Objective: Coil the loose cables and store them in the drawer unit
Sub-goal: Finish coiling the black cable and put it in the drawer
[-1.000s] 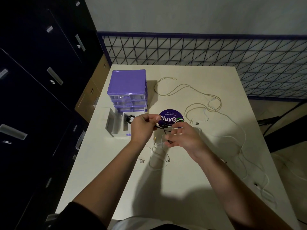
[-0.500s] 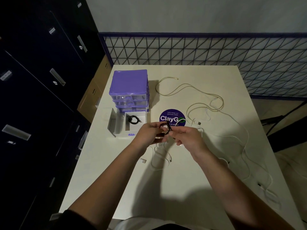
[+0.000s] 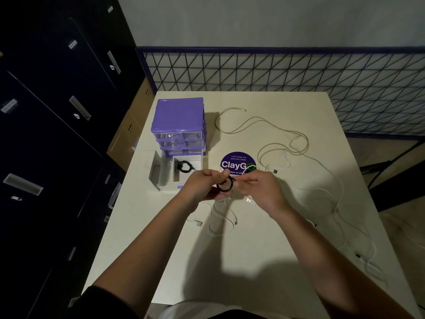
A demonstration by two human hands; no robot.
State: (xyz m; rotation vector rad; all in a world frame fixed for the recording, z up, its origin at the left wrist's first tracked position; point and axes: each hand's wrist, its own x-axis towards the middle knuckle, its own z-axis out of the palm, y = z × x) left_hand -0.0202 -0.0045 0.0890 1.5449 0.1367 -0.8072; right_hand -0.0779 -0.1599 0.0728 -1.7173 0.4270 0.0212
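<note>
Left hand (image 3: 202,186) pinched black coil (image 3: 225,185) | right hand (image 3: 258,187) pinched it too | I saw coil upright, facing me, above surface (image 3: 264,249)

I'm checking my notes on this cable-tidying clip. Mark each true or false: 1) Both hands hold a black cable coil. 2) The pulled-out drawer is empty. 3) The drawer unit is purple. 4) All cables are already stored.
1) True: the left hand and right hand hold the black cable coil.
2) False: the open drawer holds a coiled black cable.
3) True: the drawer unit is purple.
4) False: loose cables lie on the table.
</note>
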